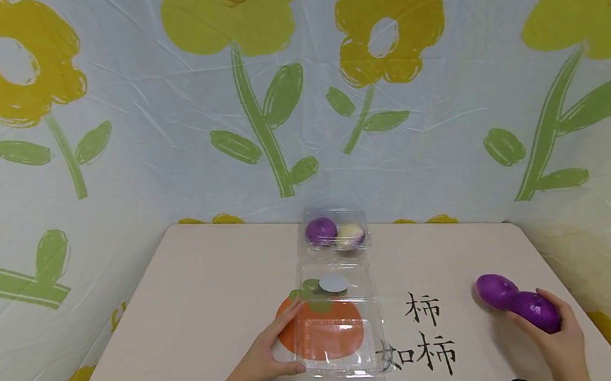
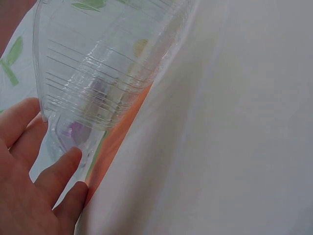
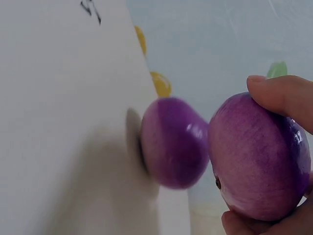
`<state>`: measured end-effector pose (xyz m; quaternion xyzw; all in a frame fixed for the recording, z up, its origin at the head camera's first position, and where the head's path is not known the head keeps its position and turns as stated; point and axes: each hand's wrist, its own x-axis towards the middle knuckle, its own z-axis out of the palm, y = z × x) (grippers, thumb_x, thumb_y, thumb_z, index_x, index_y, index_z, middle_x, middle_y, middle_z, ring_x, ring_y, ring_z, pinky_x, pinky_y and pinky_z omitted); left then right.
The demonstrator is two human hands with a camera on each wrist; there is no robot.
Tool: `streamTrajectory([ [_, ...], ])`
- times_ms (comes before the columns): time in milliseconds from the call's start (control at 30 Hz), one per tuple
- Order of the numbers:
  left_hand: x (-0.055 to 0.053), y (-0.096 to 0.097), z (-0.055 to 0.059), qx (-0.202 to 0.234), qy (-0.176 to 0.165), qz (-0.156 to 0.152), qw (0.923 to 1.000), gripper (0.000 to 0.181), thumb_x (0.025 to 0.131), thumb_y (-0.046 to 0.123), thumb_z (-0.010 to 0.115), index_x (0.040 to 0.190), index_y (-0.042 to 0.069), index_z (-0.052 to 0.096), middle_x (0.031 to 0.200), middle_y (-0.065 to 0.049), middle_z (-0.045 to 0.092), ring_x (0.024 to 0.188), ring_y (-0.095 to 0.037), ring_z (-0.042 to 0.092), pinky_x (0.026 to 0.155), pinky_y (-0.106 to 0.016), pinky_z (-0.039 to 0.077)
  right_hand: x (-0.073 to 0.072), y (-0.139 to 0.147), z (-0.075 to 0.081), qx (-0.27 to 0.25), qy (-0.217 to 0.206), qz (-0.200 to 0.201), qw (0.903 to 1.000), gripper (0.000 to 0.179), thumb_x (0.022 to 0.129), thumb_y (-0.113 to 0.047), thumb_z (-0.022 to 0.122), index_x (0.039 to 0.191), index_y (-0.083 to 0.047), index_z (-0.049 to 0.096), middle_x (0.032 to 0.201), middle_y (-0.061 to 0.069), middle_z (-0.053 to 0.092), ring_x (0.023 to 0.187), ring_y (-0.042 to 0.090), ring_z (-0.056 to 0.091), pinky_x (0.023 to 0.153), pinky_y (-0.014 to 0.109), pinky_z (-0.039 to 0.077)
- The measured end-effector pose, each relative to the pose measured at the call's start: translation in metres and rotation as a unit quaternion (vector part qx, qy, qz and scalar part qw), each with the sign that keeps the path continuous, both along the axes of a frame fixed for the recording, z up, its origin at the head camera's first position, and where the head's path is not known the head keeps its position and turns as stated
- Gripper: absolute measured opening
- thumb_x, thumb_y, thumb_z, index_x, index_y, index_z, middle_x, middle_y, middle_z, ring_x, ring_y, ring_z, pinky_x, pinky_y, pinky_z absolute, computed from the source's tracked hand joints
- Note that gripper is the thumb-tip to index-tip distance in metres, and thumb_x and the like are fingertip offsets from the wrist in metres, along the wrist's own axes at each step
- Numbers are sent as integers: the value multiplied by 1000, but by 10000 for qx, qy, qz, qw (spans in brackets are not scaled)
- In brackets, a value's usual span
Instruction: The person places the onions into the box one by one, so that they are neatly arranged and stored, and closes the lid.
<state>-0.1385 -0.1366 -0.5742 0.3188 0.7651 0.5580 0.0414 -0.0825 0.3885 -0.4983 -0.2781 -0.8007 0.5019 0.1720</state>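
My right hand [image 1: 561, 330] grips a glossy purple egg-shaped fruit [image 1: 536, 312] between thumb and fingers. Up close in the right wrist view, this fruit [image 3: 261, 156] shows pale streaks and a small dark spot near its end. A second purple fruit [image 3: 173, 142] lies on the table just beyond it. On the other side, my left hand [image 1: 266, 356] rests spread along the left edge of a clear plastic clamshell box [image 1: 379, 335]. In the left wrist view a fingertip overlaps the ribbed plastic wall [image 2: 83, 63].
At the table's back edge, a clear compartment [image 1: 334, 209] holds a purple fruit [image 1: 320, 231] and a cream-and-purple one [image 1: 351, 236]. The pale tabletop [image 1: 207, 280] bears a printed orange persimmon [image 1: 330, 332] and black characters [image 1: 437, 353]. A flower-patterned cloth [image 1: 148, 140] surrounds the table.
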Motion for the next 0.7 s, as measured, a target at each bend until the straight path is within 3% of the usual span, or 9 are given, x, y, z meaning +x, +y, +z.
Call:
streamTrajectory([
  [100,0,0,0,-15,-38,10,10000,101,75,20,88,157,18,30,165,2,20,151,-24,17,115,-59,24,-2,-9,7,-19,16,131,9999,80,86,-22,80,152,-34,38,155,0,34,138,19,31,109,15,29],
  [200,0,1,1,-26,-54,23,10000,101,75,20,88,157,18,30,164,2,21,151,-24,17,113,-63,24,-3,-18,12,0,55,241,9997,80,85,-20,81,151,-34,40,151,-1,37,134,16,34,89,1,34],
  [433,1,0,3,-23,-59,30,10000,100,75,20,88,157,18,30,164,2,21,151,-25,17,112,-66,24,-6,-40,22,90,290,621,9976,80,83,-14,82,151,-27,42,146,1,39,123,17,40,77,3,37],
  [700,1,1,2,-15,-40,28,10000,100,75,19,88,157,18,30,165,2,21,151,-23,17,113,-64,24,-9,-63,31,165,365,1014,9940,83,81,-12,84,151,-26,41,144,2,39,116,17,43,75,3,41],
])
